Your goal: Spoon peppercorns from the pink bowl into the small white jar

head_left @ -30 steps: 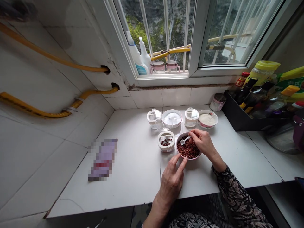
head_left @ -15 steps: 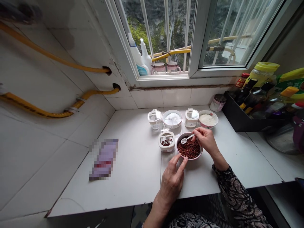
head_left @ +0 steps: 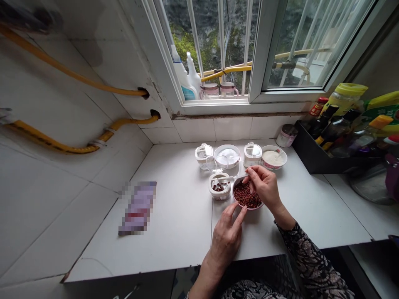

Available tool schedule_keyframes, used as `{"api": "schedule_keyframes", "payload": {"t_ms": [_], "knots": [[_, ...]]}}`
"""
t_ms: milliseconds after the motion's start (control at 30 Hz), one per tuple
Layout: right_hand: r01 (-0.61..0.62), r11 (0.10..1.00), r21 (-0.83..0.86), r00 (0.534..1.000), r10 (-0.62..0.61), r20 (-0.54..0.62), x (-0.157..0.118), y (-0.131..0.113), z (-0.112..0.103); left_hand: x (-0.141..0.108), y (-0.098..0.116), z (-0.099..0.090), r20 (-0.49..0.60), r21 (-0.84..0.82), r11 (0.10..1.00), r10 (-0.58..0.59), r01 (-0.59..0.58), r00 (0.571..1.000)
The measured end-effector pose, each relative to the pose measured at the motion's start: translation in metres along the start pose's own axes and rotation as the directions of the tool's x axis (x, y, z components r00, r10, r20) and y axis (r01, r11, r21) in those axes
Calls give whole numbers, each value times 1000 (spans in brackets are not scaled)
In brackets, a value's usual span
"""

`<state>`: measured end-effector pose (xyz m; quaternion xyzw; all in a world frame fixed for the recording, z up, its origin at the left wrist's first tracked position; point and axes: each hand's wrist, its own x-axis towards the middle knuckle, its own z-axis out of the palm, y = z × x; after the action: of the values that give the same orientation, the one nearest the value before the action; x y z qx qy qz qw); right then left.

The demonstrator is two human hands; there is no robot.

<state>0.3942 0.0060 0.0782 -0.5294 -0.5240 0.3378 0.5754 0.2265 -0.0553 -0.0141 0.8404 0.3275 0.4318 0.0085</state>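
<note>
Where right hand (head_left: 263, 185) grips: white spoon (head_left: 239, 177), handle pinched thumb-to-fingers.
Spoon head: left of pinch, near right rim of open jar (head_left: 220, 195).
Bowl (head_left: 255, 208): right below pinch, dark red grains (head_left: 246, 195) inside.
Left hand (head_left: 228, 234): nearer wearer than pinch, fingers spread, tips at bowl's near rim.
Floral bowl (head_left: 274, 167): beyond pinch.

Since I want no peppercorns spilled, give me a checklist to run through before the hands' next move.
1. Left hand fingertips at the near rim of the peppercorn bowl: ok.
2. White spoon gripped in the right hand: ok.
3. Clear lid of the front jar raised: ok.
4. Front jar upright on the white counter: ok.
5. Spoon loaded level: cannot tell, its tip is too small to judge.
</note>
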Motion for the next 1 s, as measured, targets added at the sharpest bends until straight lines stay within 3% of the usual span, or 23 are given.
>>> {"api": "schedule_keyframes", "payload": {"t_ms": [133, 233, 333, 433, 633, 900, 1000], "knots": [[308, 916, -257, 951, -287, 116, -9, -1, 12, -2, -1, 1, 2, 5, 1000, -2, 2, 1000], [372, 874, -312, 928, -346, 138, -10, 0, 3, -3, -1, 0, 13, 11, 1000, -7, 6, 1000], [282, 908, -309, 958, -282, 46, -4, 2, -13, -2, -1, -1, 22, 6, 1000, -6, 6, 1000], [190, 924, -332, 982, -183, 53, 3, 6, -24, 0, 0, -2, 14, 0, 1000, -3, 3, 1000], [121, 926, -358, 988, -78, 134, 4, 15, -16, 1, 1, -2, -2, 9, 1000, -5, 5, 1000], [-144, 978, -151, 987, 153, 51, 9, 20, -25, 0, 1, -2, 0, 0, 1000, -9, 9, 1000], [-143, 976, -166, 988, 151, 39, 9, 20, -26, 1, 1, -2, -8, -3, 1000, -10, 10, 1000]]}}
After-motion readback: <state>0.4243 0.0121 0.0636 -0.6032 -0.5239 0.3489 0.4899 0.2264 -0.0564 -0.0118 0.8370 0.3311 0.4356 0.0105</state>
